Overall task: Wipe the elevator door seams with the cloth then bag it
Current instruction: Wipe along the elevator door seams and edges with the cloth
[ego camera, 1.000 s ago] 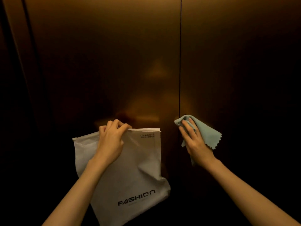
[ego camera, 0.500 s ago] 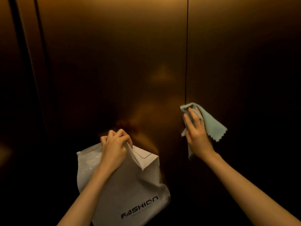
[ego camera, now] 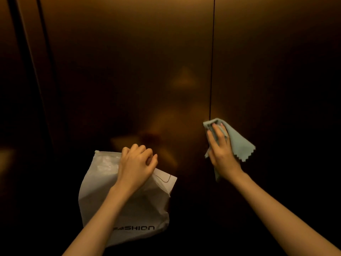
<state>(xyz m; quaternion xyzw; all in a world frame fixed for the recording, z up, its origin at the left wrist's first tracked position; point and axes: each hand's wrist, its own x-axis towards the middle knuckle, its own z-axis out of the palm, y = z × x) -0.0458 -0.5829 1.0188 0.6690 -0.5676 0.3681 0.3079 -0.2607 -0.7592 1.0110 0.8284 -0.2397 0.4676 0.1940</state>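
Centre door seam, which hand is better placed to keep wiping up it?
The right hand. It presses the pale blue cloth against the door right where the centre door seam runs. The left hand grips the top edge of the white FASHION bag, off to the left of it.

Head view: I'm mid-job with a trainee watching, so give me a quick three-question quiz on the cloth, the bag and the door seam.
1. True or false: the pale blue microfibre cloth is already inside the white plastic FASHION bag.
2. Which hand presses the cloth against the dark vertical centre seam of the bronze metal elevator door? A) left hand B) right hand C) both
3. Fill in: the left hand grips the bag at its ____ edge.

Key
1. False; the cloth is out, on the door.
2. B; the right hand lies on the cloth at the seam.
3. Top.
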